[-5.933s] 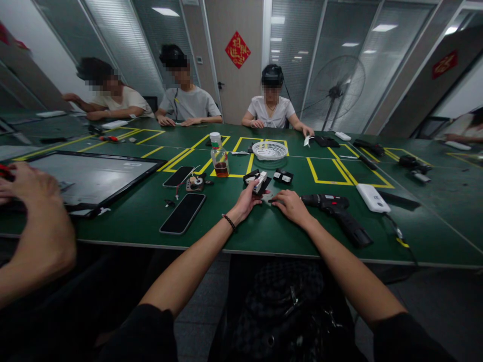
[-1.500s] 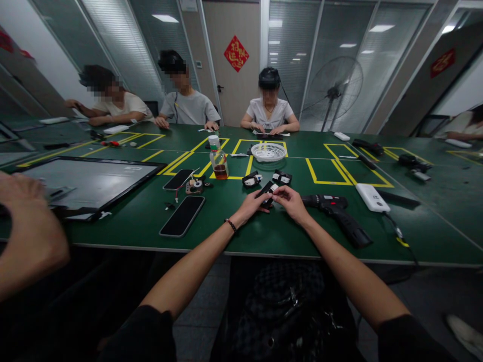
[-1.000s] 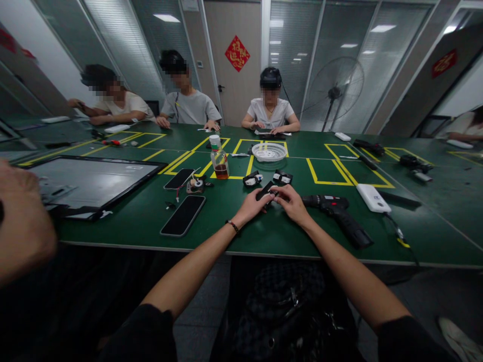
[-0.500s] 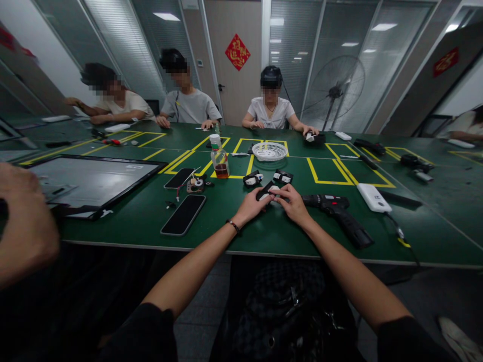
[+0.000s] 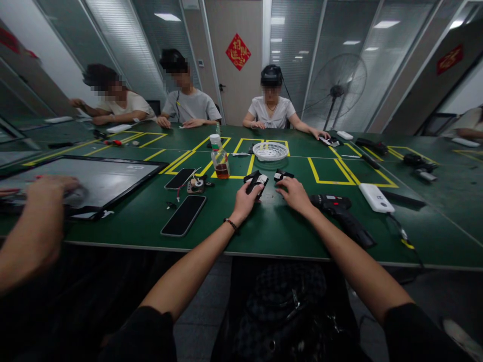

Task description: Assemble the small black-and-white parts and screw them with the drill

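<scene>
My left hand [image 5: 246, 200] rests on the green table [image 5: 143, 221], its fingers closed on a small black part with a white label [image 5: 255, 180]. My right hand [image 5: 296, 193] lies just to the right, fingers curled, its tips touching a second black and white part [image 5: 282, 175]. Whether it grips that part I cannot tell. A black cordless drill [image 5: 344, 217] lies right beside my right wrist.
Two dark phones [image 5: 183, 215] [image 5: 179, 178] and a small wired component [image 5: 194, 185] lie left of my hands. A bottle [image 5: 219, 158] and a white basket [image 5: 269, 150] stand further back. A white power bank [image 5: 374, 197] sits right. A co-worker's hand [image 5: 49, 188] works at a flat panel [image 5: 94, 176] left. Three people sit opposite.
My hands have parted: the left moved forward with the black part, the right reached to the other part. The co-worker's hand at left dropped onto the panel.
</scene>
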Available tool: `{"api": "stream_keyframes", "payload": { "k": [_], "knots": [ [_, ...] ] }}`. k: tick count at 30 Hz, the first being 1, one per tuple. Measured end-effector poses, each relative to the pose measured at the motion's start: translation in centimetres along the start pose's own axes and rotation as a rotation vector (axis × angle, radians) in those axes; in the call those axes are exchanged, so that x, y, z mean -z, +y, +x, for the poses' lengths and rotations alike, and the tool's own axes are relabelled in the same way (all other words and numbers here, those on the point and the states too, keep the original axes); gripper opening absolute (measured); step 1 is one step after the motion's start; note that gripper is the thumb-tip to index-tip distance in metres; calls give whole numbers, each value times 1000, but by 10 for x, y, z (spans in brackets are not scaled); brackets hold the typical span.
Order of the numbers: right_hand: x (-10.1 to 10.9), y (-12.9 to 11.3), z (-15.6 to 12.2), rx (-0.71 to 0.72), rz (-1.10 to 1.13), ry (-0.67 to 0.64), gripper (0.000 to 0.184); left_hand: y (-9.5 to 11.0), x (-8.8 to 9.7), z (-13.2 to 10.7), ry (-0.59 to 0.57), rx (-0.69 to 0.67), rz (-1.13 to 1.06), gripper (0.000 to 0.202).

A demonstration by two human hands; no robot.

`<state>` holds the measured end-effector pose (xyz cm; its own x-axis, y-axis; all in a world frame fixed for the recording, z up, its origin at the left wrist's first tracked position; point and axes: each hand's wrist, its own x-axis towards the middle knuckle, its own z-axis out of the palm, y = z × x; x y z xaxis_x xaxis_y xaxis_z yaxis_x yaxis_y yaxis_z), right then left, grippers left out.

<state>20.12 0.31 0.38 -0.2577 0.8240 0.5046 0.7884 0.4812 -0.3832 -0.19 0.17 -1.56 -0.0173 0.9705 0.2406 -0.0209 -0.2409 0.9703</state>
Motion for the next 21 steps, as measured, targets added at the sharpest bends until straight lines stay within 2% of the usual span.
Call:
{"api": "stream_keyframes", "payload": {
  "k": [3, 6, 9, 16, 21],
  "knots": [
    [-14, 9, 17, -18, -68, -252, 18, -3, 1, 1, -21, 44, -50, 50],
    [-28, 11, 24, -52, -84, -318, 16, -5, 1, 2, -54, 96, -120, 50],
    [-37, 13, 24, -59, -81, -267, 6, -6, 0, 3, -73, 143, -183, 50],
    [-44, 19, 15, -3, -72, -180, 3, -3, -1, 3, -165, 248, -279, 50],
    [-37, 16, 17, -53, 93, 69, 12, 0, -3, 2, -223, 297, -331, 54]
  ]
}}
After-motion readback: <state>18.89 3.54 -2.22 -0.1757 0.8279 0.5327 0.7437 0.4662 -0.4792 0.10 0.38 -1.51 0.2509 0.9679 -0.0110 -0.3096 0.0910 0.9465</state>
